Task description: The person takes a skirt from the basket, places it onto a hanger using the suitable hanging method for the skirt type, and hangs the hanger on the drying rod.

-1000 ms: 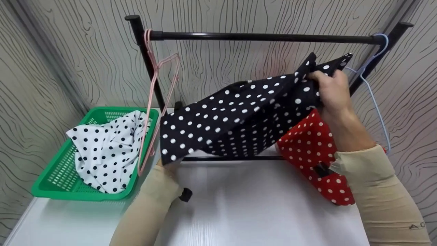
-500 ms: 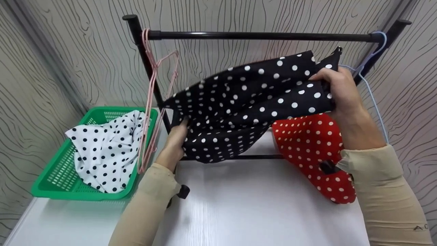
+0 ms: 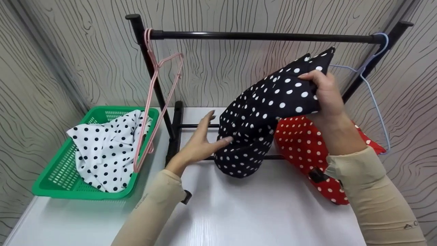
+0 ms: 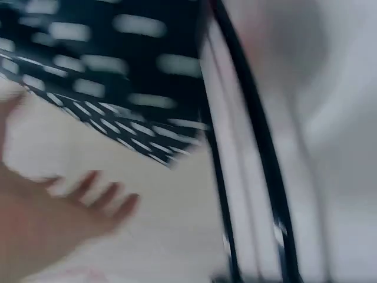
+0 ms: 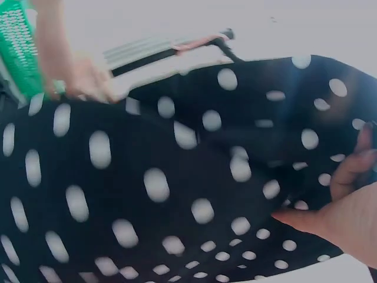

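Note:
A black cloth garment with white polka dots (image 3: pixel 263 106) hangs in folds from my right hand (image 3: pixel 328 95), which grips its upper right end with the thumb over the fabric. Its lower part droops to the left above the white table. My left hand (image 3: pixel 198 145) is beside the drooping left edge, fingers spread and thumb stretched out, its thumb tip overlapping the cloth in the head view. In the left wrist view, the hand (image 4: pixel 53 218) has loosely extended fingers below the blurred dotted fabric (image 4: pixel 118 65). Thumb and fingers of the right hand (image 5: pixel 347 206) hold the cloth (image 5: pixel 177 171) in the right wrist view.
A black rack bar (image 3: pixel 266 36) runs across the back. Pink hangers (image 3: pixel 150 99) hang at its left end, a light blue hanger (image 3: pixel 372 92) at its right. Red dotted cloth (image 3: pixel 300 143) lies behind my right arm. A green basket (image 3: pixel 44 181) holds white dotted cloth (image 3: pixel 106 153).
My left hand first reached behind the garment's left end, then gripped it, and has now let go with spread fingers. That end has dropped and swung right; the right hand keeps its grip.

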`<state>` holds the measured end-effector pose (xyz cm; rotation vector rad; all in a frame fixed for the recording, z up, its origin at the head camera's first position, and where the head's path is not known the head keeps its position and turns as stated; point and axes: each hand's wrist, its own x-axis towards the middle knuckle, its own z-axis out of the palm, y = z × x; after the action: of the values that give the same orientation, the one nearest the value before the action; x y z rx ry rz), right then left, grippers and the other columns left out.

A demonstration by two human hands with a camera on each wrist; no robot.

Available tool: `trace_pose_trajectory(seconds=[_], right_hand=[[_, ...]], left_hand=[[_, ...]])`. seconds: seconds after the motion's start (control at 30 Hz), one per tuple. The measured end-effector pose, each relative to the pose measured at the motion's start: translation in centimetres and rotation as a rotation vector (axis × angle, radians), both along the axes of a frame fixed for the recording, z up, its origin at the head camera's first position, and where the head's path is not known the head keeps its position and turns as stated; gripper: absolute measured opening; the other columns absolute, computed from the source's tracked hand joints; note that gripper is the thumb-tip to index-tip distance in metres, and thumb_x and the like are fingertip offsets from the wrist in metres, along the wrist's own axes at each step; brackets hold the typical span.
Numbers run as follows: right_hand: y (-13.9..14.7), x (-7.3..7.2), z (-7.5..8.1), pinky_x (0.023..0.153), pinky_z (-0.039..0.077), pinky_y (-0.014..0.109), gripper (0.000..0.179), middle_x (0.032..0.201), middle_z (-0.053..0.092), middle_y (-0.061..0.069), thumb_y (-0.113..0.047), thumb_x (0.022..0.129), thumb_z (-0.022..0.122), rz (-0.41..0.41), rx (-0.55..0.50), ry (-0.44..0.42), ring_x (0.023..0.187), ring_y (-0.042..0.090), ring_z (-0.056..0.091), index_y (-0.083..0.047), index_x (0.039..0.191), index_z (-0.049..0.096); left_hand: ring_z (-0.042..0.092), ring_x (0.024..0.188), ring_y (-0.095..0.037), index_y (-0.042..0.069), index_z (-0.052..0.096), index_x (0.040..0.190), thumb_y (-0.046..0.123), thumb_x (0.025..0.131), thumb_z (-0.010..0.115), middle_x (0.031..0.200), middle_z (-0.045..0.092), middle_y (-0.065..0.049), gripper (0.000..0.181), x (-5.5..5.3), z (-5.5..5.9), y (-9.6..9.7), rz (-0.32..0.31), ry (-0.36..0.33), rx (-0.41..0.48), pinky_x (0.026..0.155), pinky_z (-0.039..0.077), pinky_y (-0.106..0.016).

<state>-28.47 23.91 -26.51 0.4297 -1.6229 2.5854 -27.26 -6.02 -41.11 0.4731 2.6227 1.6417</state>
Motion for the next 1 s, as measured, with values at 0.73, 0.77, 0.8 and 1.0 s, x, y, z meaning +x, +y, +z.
trace_pose_trajectory(seconds=[0.73, 0.77, 0.8, 1.0], right_hand=[[-0.6, 0.9, -2.2, 0.078, 0.06, 0.03, 0.02, 0.113, 0.06, 0.008, -0.013, 0.102, 0.051, 0.133, 0.167, -0.036, 0.095, 0.019, 0.068, -0.011, 0.121, 0.048], [-0.1, 0.8, -2.4, 0.079, 0.06, 0.031, 0.02, 0.113, 0.061, 0.009, -0.012, 0.102, 0.05, 0.15, 0.212, -0.049, 0.095, 0.019, 0.069, -0.011, 0.122, 0.048], [0.3, 0.6, -2.6, 0.079, 0.061, 0.033, 0.02, 0.113, 0.062, 0.009, -0.011, 0.102, 0.049, 0.165, 0.26, -0.065, 0.095, 0.02, 0.07, -0.01, 0.123, 0.048], [1.3, -0.2, -4.0, 0.087, 0.059, 0.044, 0.034, 0.122, 0.062, 0.01, -0.015, 0.104, 0.057, 0.276, 0.418, -0.26, 0.106, 0.025, 0.071, -0.01, 0.135, 0.041]], left_hand=[[0.073, 0.093, -0.022, 0.012, 0.069, 0.111, -0.005, 0.07, 0.078, 0.103, 0.078, -0.003, 0.046, -0.3, 0.6, 4.0, 0.218, 0.458, -0.079, 0.081, 0.058, -0.04], [0.074, 0.088, -0.023, 0.013, 0.069, 0.108, -0.006, 0.069, 0.077, 0.099, 0.078, -0.003, 0.044, -0.1, 0.5, 3.7, 0.232, 0.471, -0.111, 0.076, 0.058, -0.041], [0.074, 0.082, -0.023, 0.013, 0.068, 0.106, -0.008, 0.068, 0.075, 0.094, 0.078, -0.003, 0.044, 0.0, 0.5, 3.4, 0.242, 0.485, -0.145, 0.071, 0.057, -0.041], [0.067, 0.064, -0.022, 0.014, 0.063, 0.096, -0.015, 0.062, 0.067, 0.076, 0.073, -0.002, 0.045, 0.8, -0.1, 2.1, 0.284, 0.606, -0.342, 0.053, 0.05, -0.038]])
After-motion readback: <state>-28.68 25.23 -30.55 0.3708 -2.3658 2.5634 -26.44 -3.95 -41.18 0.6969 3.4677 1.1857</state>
